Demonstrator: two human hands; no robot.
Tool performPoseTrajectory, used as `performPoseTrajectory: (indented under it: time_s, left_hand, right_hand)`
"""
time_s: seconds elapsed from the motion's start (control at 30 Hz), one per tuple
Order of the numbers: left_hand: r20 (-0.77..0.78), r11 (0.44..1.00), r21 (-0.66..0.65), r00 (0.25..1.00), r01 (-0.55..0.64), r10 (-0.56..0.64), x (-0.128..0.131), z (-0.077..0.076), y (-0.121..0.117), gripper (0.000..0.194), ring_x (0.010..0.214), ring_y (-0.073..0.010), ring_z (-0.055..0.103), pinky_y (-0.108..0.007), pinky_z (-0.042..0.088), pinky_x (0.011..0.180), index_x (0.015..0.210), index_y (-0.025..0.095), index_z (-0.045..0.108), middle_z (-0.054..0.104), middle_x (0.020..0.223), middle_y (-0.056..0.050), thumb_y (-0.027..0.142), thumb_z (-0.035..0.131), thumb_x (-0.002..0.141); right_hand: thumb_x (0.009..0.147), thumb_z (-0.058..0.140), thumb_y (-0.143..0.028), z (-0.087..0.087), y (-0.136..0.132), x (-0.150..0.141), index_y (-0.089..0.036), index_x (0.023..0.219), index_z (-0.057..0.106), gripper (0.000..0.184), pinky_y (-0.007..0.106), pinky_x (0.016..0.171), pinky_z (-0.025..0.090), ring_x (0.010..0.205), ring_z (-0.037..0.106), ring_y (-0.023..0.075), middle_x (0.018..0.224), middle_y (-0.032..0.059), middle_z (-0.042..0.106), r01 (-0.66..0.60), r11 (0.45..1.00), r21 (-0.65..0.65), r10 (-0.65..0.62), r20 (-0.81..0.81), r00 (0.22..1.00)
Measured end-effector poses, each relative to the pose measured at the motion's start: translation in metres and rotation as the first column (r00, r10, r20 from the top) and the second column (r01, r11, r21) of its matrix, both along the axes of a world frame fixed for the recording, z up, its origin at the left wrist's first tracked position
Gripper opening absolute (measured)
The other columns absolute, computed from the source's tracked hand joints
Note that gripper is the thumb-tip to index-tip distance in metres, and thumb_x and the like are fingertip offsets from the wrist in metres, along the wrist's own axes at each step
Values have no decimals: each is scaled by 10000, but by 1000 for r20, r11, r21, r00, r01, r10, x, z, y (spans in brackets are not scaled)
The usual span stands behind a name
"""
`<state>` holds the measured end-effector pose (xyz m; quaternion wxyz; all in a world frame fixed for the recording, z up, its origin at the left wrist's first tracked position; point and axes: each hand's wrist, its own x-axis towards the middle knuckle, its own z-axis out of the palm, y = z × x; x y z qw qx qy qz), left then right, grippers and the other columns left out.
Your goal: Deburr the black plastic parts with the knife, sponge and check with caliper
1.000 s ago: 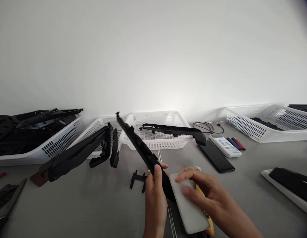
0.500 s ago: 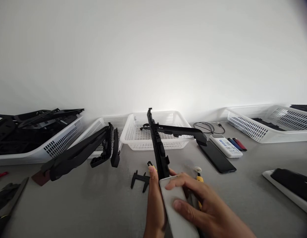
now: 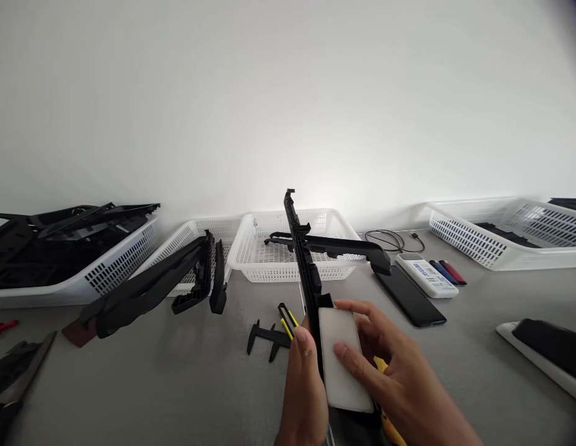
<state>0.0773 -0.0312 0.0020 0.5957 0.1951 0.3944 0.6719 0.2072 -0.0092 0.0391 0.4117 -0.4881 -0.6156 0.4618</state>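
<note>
My left hand (image 3: pixel 303 387) is closed around the lower part of a long black plastic trim strip (image 3: pixel 307 269), which points up and away from me with its clipped, ribbed side showing. My right hand (image 3: pixel 392 371) grips a white rectangular block (image 3: pixel 344 378), thumb on its face and fingers round the far edge. The block lies against the strip's lower end; whether it is a sponge or an eraser pad I cannot tell. Left of my hands, a black caliper (image 3: pixel 268 336) and a yellow-and-black cutter knife (image 3: pixel 286 316) rest on the grey table. A yellow tool (image 3: pixel 391 427) is partly hidden under my right hand.
White baskets (image 3: pixel 295 272) line the wall, with black trim pieces (image 3: pixel 153 285) lying across some. At right are a black phone (image 3: pixel 411 297), a white device (image 3: pixel 427 275), a cable (image 3: pixel 385 238) and another basket (image 3: pixel 483 248). Black parts (image 3: pixel 555 353) sit at the right edge.
The trim strip has shifted up and to the right with my left hand. The white block now shows its lower end, and my right index finger has moved off its face to the far edge.
</note>
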Motion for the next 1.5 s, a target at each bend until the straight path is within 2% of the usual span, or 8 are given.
performPoseTrajectory:
  time_s: [0.27,0.4,0.53,0.67,0.83,1.07,1.3,1.5]
  left_hand:
    - [-363,976,52,914,213,-180,-11,6,-6,861,1421,-420,576,-530,463,1189,1517,225,632,750,1368,-170,861,475,958]
    - [-399,990,-11,907,143,-136,-12,3,-7,847,1415,-419,587,-532,465,1190,1481,227,652,757,1357,-174,865,433,968]
    - [-424,998,-6,903,68,-65,-9,1,-7,833,1421,-411,585,-507,491,1169,1447,213,682,778,1300,-184,856,481,956]
    - [-411,1000,10,912,3,2,-6,1,-7,798,1398,-405,606,-477,539,1110,1418,215,705,786,1280,-188,836,538,945]
    - [-422,997,-19,905,-68,54,-1,-1,-8,764,1444,-391,579,-466,503,1151,1436,217,680,752,1376,-188,804,540,967]
    - [-452,998,-51,892,-48,20,-3,5,-5,724,1439,-398,579,-460,493,1142,1443,217,662,720,1426,-194,751,629,956]
    - [-427,998,-58,903,24,-47,-10,19,0,713,1397,-383,591,-455,442,1185,1289,213,767,732,1397,-156,809,536,973]
    - [-307,991,-89,944,99,-122,-18,13,7,722,907,-292,719,-388,572,817,1308,225,762,776,962,-92,821,540,965]
  right_hand:
    - [943,721,-560,1,0,4,-273,1324,663,481,275,575,521,661,609,197,735,-20,628,37,998,43,-39,39,998]
    - [906,755,-525,7,-2,3,-267,1255,692,438,297,611,553,691,649,210,763,-7,651,-94,996,-4,94,31,995]
    - [901,763,-566,11,-4,2,-270,1267,676,478,283,587,541,718,671,214,797,-7,640,23,997,-77,-24,-4,1000]
    - [851,820,-526,14,-8,0,-276,1203,683,454,257,545,519,689,663,198,803,-16,636,-25,995,-96,20,-50,999]
    - [793,872,-568,22,-11,-5,-290,1232,609,583,270,502,546,639,671,191,941,16,721,97,971,-217,-139,-186,973]
    - [742,915,-571,1,3,2,-293,1195,529,656,254,425,521,572,674,178,1038,34,762,103,954,-283,-169,-221,960]
    - [855,861,-601,-1,8,16,-286,1195,546,560,268,608,569,800,713,214,1008,39,750,-174,948,-267,81,-327,941]
    - [838,849,-628,2,4,15,-264,1163,607,545,294,648,545,785,664,213,920,31,720,-275,934,-228,213,-262,941]
